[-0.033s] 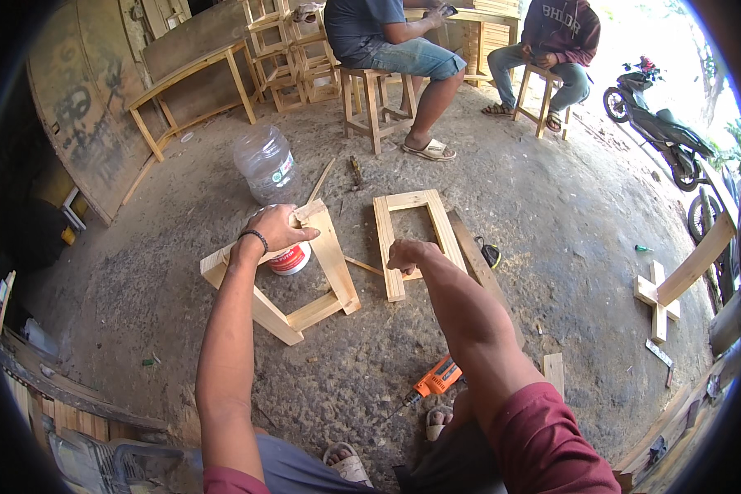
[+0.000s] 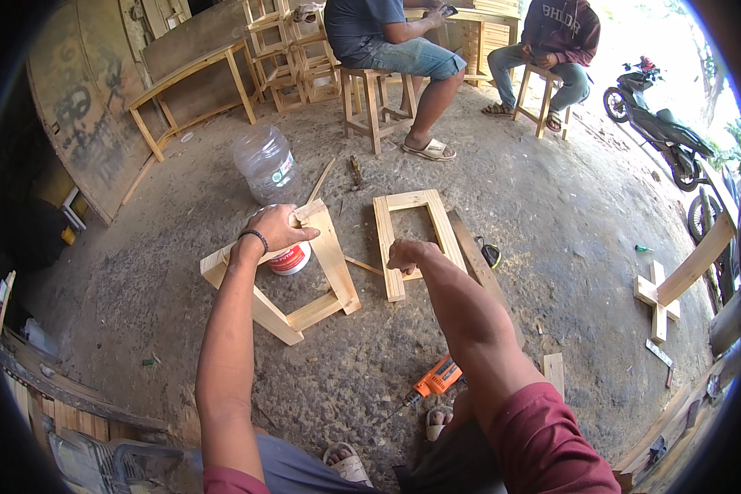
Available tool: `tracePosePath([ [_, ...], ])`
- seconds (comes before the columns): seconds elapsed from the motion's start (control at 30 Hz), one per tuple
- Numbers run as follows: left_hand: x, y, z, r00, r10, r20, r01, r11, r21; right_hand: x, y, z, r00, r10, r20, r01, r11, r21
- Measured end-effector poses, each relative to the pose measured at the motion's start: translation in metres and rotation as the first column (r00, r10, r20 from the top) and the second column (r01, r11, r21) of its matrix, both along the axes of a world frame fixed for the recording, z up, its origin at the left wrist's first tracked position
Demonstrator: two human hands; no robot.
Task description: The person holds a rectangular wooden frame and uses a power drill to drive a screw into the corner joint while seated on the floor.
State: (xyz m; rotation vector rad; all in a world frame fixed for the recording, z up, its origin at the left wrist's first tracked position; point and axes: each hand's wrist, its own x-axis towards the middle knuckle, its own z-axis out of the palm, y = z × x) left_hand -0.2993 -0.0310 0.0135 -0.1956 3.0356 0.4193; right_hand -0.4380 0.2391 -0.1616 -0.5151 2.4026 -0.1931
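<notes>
My left hand (image 2: 276,230) is wrapped over the top rail of a pale wooden frame (image 2: 331,259), which stands tilted on the floor. Behind and below that hand, partly hidden by the frame, is a white and red tub (image 2: 290,260). My right hand (image 2: 412,254) is closed, knuckles up, over the near end of a second rectangular wooden frame (image 2: 449,247) lying on the floor to the right. Its fingertips are hidden, so what they hold is unclear. An orange power drill (image 2: 438,377) lies near my feet, its bit pointing left.
A clear plastic water jug (image 2: 263,160), a screwdriver-like tool (image 2: 356,174) and a long dark board (image 2: 479,263) lie around the frames. Two people sit on stools (image 2: 377,111) ahead. At right are a cross-shaped wooden piece (image 2: 659,298), a metal square (image 2: 659,354) and a motorbike (image 2: 663,123).
</notes>
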Motion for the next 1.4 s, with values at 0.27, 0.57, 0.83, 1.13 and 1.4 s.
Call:
tracePosePath([
  [0.27,0.001,0.004,0.0,0.999,0.008,-0.042,-0.009,1.0,-0.022,-0.003,0.001,-0.001,1.0,0.004,-0.005,-0.004,1.0,0.009],
  [0.57,-0.001,-0.001,-0.006,0.997,0.001,-0.076,-0.002,1.0,-0.024,-0.002,0.001,0.001,1.0,0.014,0.007,-0.014,1.0,-0.011],
  [0.83,-0.002,-0.003,-0.009,0.997,0.007,-0.079,-0.009,1.0,-0.02,-0.002,0.0,-0.001,1.0,0.01,0.001,-0.01,1.0,-0.001],
  [1.13,-0.003,-0.007,-0.013,0.995,-0.012,-0.103,0.01,1.0,-0.023,0.002,-0.003,0.004,1.0,-0.008,0.008,0.008,0.999,0.036],
  [1.4,0.0,0.001,0.0,1.0,0.001,-0.002,-0.001,1.0,-0.009,0.003,0.001,0.001,1.0,0.005,0.001,-0.005,1.0,-0.023],
])
